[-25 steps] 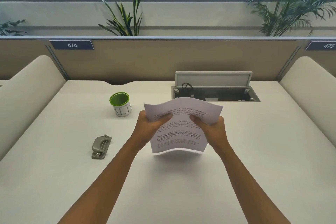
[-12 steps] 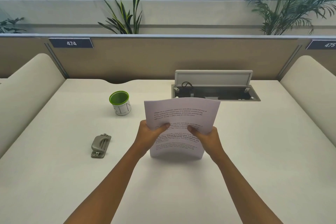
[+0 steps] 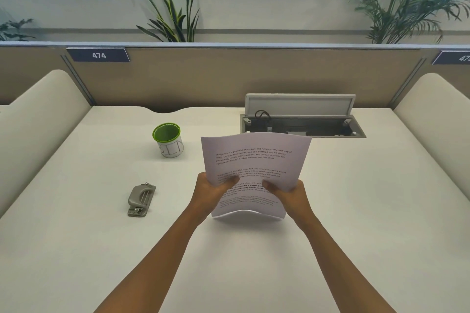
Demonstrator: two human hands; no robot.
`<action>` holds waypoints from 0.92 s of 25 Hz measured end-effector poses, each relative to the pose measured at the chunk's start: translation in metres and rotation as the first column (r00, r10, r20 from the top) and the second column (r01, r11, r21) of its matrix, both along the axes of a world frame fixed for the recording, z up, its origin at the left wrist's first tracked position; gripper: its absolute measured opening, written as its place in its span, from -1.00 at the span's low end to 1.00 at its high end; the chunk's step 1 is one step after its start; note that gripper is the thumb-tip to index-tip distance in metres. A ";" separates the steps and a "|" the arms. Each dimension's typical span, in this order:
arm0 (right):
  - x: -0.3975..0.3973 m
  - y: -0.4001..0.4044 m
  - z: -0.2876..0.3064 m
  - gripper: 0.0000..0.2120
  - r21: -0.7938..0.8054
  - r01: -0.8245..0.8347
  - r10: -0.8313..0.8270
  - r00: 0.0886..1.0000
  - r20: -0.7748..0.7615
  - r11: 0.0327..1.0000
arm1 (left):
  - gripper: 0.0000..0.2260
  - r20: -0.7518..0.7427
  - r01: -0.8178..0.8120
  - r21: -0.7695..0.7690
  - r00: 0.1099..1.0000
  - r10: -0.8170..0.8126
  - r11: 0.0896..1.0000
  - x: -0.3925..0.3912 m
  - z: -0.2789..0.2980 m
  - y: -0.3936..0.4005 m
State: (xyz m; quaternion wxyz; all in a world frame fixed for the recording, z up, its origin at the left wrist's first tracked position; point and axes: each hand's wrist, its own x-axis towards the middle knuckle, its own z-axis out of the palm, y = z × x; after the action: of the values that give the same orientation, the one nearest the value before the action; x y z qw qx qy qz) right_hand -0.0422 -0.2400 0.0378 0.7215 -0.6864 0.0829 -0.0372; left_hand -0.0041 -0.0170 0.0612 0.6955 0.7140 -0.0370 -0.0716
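A thin stack of printed white sheets (image 3: pixel 254 157) stands nearly upright over the middle of the white desk (image 3: pixel 356 211), its lower edge just above the surface. My left hand (image 3: pixel 212 192) grips the stack's left edge, thumb on the printed face. My right hand (image 3: pixel 290 195) grips the right edge the same way. The fingers behind the paper are hidden.
A grey hole punch (image 3: pixel 141 201) lies left of my hands. A white cup with a green rim (image 3: pixel 169 140) stands behind it. An open cable tray with a raised lid (image 3: pixel 300 119) sits at the back, before the tan partition (image 3: pixel 229 76). Cream side dividers (image 3: pixel 38 119) flank the desk.
The sheets, bent and crumpled at the top a second ago, now stand straight and flatter. Both hands slid lower on the stack and moved slightly toward me.
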 end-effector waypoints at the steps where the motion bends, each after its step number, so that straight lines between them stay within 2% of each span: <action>1: 0.000 -0.001 -0.002 -0.78 0.004 -0.004 0.004 1.000 -0.002 1.000 | -0.75 0.000 0.006 0.005 1.000 -0.006 1.000 0.001 -0.001 0.000; 4: -0.001 0.000 -0.010 -0.72 0.004 -0.011 0.011 0.999 -0.031 1.000 | -0.75 -0.002 0.012 -0.002 1.000 -0.012 1.000 0.000 -0.005 -0.001; 7: 0.001 -0.002 -0.009 -0.76 -0.031 -0.008 0.007 1.000 -0.022 0.999 | -0.76 -0.008 -0.006 -0.023 1.000 0.006 1.000 0.002 -0.006 -0.001; 10: 0.002 -0.014 -0.004 -0.80 -0.027 0.066 -0.066 0.998 0.002 0.997 | -0.77 -0.060 -0.111 -0.140 0.993 0.103 0.984 0.006 -0.002 0.001; 14: -0.005 -0.016 -0.012 -0.58 0.144 0.225 -0.218 0.974 -0.064 0.964 | -0.62 -0.172 -0.202 -0.415 0.975 0.141 0.887 0.006 0.006 0.000; 16: -0.008 -0.005 -0.016 -0.48 0.285 0.202 -0.186 0.979 -0.082 0.937 | -0.58 -0.211 -0.208 -0.544 0.972 0.108 0.813 0.005 0.009 -0.005; 19: -0.006 0.020 -0.015 -0.59 0.400 0.086 -0.063 0.996 -0.070 0.912 | -0.53 -0.312 -0.262 -0.655 0.948 0.063 0.709 0.005 0.009 -0.017; 23: 0.002 0.034 -0.011 -0.68 0.363 0.140 -0.122 0.990 -0.072 0.921 | -0.53 -0.365 -0.291 -0.690 0.930 0.029 0.662 0.000 0.004 -0.029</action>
State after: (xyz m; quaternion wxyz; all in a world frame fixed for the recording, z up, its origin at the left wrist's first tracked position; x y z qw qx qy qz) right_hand -0.0401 -0.2065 0.0268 0.8308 -0.5330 0.1516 -0.0525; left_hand -0.0042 -0.0455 0.0647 0.9226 0.3529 0.1157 -0.1043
